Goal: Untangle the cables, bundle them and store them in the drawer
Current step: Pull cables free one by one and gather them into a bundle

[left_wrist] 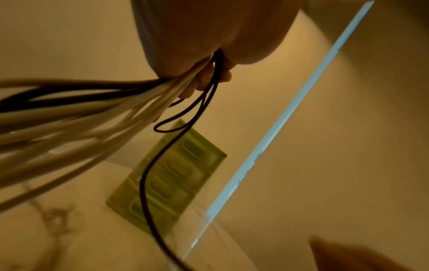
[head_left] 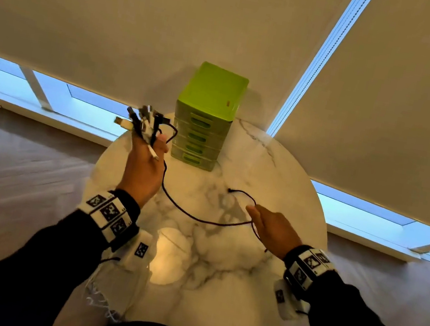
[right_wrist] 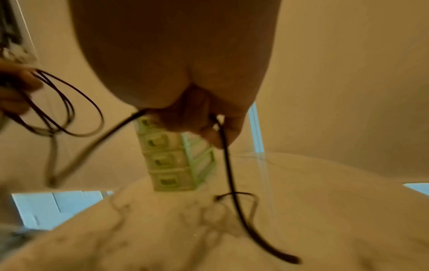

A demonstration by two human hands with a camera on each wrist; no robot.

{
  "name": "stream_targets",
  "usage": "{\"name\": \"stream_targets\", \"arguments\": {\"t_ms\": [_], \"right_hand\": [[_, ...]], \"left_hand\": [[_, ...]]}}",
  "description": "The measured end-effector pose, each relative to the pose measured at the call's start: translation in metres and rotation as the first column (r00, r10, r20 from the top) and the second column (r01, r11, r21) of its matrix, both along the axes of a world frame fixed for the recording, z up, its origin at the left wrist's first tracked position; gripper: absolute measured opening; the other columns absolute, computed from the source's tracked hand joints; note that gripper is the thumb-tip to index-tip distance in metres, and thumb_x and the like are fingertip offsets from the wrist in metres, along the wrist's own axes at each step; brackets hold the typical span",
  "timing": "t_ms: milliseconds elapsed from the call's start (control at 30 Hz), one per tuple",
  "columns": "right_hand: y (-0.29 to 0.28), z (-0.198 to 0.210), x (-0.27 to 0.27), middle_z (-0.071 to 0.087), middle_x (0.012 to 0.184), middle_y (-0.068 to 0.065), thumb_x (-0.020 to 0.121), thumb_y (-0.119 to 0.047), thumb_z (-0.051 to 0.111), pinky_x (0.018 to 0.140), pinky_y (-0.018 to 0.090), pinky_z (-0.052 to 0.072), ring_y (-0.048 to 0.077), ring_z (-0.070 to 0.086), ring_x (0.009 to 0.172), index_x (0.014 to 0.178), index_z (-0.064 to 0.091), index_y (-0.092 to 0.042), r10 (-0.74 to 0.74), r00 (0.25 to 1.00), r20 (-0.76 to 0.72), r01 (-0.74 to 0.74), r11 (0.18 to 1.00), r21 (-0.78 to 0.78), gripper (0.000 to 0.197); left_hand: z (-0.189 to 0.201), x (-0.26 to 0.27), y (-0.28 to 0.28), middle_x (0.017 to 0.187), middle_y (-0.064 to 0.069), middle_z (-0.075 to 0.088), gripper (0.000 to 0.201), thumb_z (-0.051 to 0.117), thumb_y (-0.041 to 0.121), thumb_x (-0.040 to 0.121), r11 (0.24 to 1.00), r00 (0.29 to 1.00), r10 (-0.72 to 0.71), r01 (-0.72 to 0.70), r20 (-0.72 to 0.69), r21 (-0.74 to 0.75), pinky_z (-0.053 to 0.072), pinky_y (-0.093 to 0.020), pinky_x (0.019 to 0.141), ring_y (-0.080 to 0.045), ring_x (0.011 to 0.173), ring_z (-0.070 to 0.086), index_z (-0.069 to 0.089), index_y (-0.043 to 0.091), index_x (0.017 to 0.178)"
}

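The left hand (head_left: 142, 167) is raised, fingers curled around a bunch of black and white cables (head_left: 143, 125). The right hand (head_left: 272, 229) is lower, fingers pinching one thin black cable (head_left: 198, 218).

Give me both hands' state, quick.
Left hand: closed on the cable bundle.
Right hand: fingers curled round the black cable.

Marble table (head_left: 277, 173) under green drawer unit (head_left: 203, 121)
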State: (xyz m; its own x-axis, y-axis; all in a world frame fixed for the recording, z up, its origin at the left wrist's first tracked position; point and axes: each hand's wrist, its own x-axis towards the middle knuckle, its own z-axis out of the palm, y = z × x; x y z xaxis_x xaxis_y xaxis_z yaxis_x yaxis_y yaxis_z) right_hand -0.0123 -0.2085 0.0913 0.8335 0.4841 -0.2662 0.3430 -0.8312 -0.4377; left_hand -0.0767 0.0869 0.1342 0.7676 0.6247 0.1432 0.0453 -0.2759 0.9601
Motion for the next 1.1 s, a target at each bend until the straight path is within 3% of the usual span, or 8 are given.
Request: {"name": "stream_targets", "arguments": {"t_ms": [133, 300, 400, 433, 533, 733, 1000, 1100], "right_hand": [[0.039, 0.008, 0.005, 0.065, 0.105, 0.021, 0.108, -0.042, 0.026, 0.076, 0.044, 0.048, 0.046, 0.060, 0.095, 0.131, 0.050, -0.017, -0.263, 0.953, 0.153, 0.265, 0.964, 0.005, 0.042], [0.080, 0.027, -0.008, 0.061, 0.082, 0.016, 0.107, -0.043, 0.032, 0.060, 0.037, 0.034, 0.039, 0.056, 0.075, 0.099, 0.042, -0.009, -0.418, 0.908, 0.018, 0.384, 0.851, 0.359, 0.036], [0.104, 0.038, -0.028, 0.048, 0.069, -0.003, 0.107, -0.038, 0.035, 0.052, 0.027, 0.030, 0.011, 0.043, 0.057, 0.093, 0.038, -0.012, -0.340, 0.940, 0.030, 0.268, 0.787, 0.556, 0.029], [0.110, 0.041, -0.034, 0.046, 0.069, -0.005, 0.107, -0.037, 0.035, 0.052, 0.023, 0.032, 0.007, 0.040, 0.056, 0.093, 0.038, -0.014, -0.293, 0.955, 0.040, 0.215, 0.782, 0.586, 0.027], [0.118, 0.044, -0.048, 0.052, 0.074, -0.007, 0.107, -0.034, 0.036, 0.056, 0.018, 0.037, 0.004, 0.048, 0.060, 0.092, 0.038, -0.019, -0.099, 0.995, 0.025, 0.068, 0.822, 0.566, 0.021], [0.103, 0.035, -0.062, 0.060, 0.089, -0.006, 0.107, -0.029, 0.041, 0.067, 0.029, 0.043, 0.015, 0.055, 0.075, 0.103, 0.046, -0.021, 0.188, 0.979, 0.085, -0.206, 0.880, 0.427, 0.011], [0.044, 0.038, -0.051, 0.057, 0.082, -0.010, 0.109, -0.033, 0.033, 0.065, 0.010, 0.038, -0.001, 0.057, 0.075, 0.098, 0.049, -0.017, 0.093, 0.996, -0.013, -0.082, 0.930, 0.358, 0.025], [0.006, 0.033, -0.053, 0.052, 0.072, -0.012, 0.108, -0.043, 0.030, 0.067, 0.021, 0.043, -0.001, 0.054, 0.064, 0.093, 0.046, -0.023, 0.005, 0.993, -0.122, 0.025, 0.971, 0.239, 0.029]], "left_hand": [[0.000, -0.009, -0.041, 0.127, -0.009, 0.064, 0.050, 0.045, 0.028, 0.105, 0.986, 0.987, -0.143, 0.136, -0.070, -0.099, 0.038, -0.016, 0.082, -0.024, 0.110, 0.061, 0.029, 0.018, 0.151], [-0.005, -0.022, -0.061, 0.126, 0.010, 0.058, 0.046, 0.045, 0.037, 0.105, 0.947, 0.949, -0.292, 0.269, -0.116, -0.177, 0.039, -0.024, 0.096, -0.006, 0.110, 0.052, 0.032, 0.030, 0.149], [-0.015, -0.023, -0.063, 0.095, -0.015, 0.066, 0.044, 0.045, 0.059, 0.099, 0.893, 0.927, -0.352, 0.290, -0.131, -0.344, 0.046, -0.047, 0.077, -0.023, 0.089, 0.067, 0.057, 0.019, 0.113], [-0.016, -0.024, -0.062, 0.075, -0.014, 0.052, 0.052, 0.045, 0.066, 0.095, 0.865, 0.920, -0.377, 0.307, -0.109, -0.397, 0.037, -0.045, 0.062, -0.020, 0.060, 0.053, 0.055, 0.016, 0.092], [-0.016, -0.024, -0.060, 0.070, -0.008, 0.036, 0.059, 0.047, 0.077, 0.087, 0.759, 0.893, -0.440, 0.317, -0.090, -0.568, 0.022, -0.037, 0.055, -0.016, 0.057, 0.029, 0.054, 0.020, 0.079], [-0.015, -0.018, -0.046, 0.060, -0.003, 0.048, 0.035, 0.060, 0.030, 0.096, 0.709, 0.906, -0.416, 0.264, -0.085, -0.654, 0.032, -0.032, 0.054, -0.018, 0.057, 0.040, 0.065, 0.016, 0.065], [-0.011, -0.002, -0.081, 0.069, 0.017, 0.057, 0.024, 0.064, 0.041, 0.095, 0.824, 0.930, -0.366, 0.337, 0.025, -0.455, 0.041, -0.033, 0.072, -0.008, 0.070, 0.051, 0.062, 0.019, 0.102], [-0.006, 0.008, -0.106, 0.083, 0.016, 0.065, 0.039, 0.064, 0.044, 0.094, 0.812, 0.926, -0.377, 0.348, 0.035, -0.469, 0.045, -0.037, 0.084, -0.006, 0.082, 0.057, 0.061, 0.013, 0.117]]}}
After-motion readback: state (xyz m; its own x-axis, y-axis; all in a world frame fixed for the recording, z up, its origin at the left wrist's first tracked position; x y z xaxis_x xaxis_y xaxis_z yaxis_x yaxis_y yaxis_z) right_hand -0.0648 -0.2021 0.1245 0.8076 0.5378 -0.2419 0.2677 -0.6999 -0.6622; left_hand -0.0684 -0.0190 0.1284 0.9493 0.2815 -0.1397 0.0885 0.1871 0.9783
